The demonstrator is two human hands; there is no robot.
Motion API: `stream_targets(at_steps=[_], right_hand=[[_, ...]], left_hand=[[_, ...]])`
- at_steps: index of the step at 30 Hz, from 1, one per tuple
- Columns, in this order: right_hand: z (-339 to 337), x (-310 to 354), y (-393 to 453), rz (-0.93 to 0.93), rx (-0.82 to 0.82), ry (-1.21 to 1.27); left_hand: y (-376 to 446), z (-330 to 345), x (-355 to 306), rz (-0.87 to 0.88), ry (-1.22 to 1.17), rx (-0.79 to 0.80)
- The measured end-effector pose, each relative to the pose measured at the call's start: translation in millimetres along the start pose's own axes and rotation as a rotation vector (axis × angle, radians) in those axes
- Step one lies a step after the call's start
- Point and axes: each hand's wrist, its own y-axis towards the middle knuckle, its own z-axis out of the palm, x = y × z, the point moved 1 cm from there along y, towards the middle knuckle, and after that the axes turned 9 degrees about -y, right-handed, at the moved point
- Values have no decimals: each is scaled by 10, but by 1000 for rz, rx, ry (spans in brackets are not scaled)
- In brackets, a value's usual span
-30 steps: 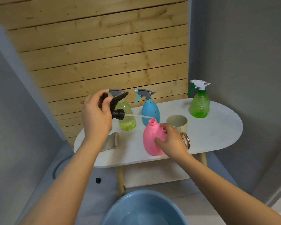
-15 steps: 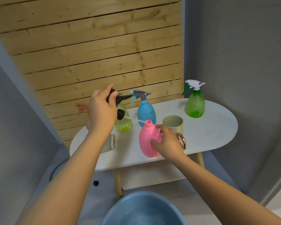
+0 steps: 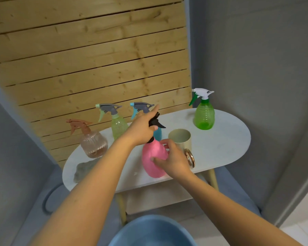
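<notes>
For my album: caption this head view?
Left hand holds black spray head atop pink bottle; right hand grips the bottle.

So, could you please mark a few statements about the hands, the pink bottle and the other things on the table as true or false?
1. The right hand grips the pink bottle. True.
2. The left hand holds a white spray head. False: it holds the black spray head, at the pink bottle's neck.
3. The cup stands upright close beside the pink bottle. True.
4. The green bottle lies on its side. False: it stands upright on the table.
</notes>
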Motion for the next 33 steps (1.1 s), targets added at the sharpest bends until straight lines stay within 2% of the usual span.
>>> stream_targets(at_steps=[2, 8, 14, 16, 19, 22, 26, 33], right_hand=[[11, -12, 7, 12, 8, 1], [41, 8, 8, 11, 7, 42], [72, 25, -6, 67, 8, 145], [89, 19, -10, 103, 4, 196], [110, 14, -30, 153, 0, 254], [149, -10, -48, 178, 3, 319], [162, -31, -18, 203, 11, 397], [124, -39, -23, 190, 40, 402]], left_hand=[[-7, -33, 12, 27, 32, 44], [-28, 54, 90, 6, -276, -171], [-16, 208, 324, 18, -168, -238], [-82, 241, 379, -1, -269, -274], [-211, 291, 421, -61, -464, -421], [-258, 372, 451, -42, -617, -503], [-297, 485, 526, -50, -834, -471], [-319, 559, 596, 26, -741, -422]])
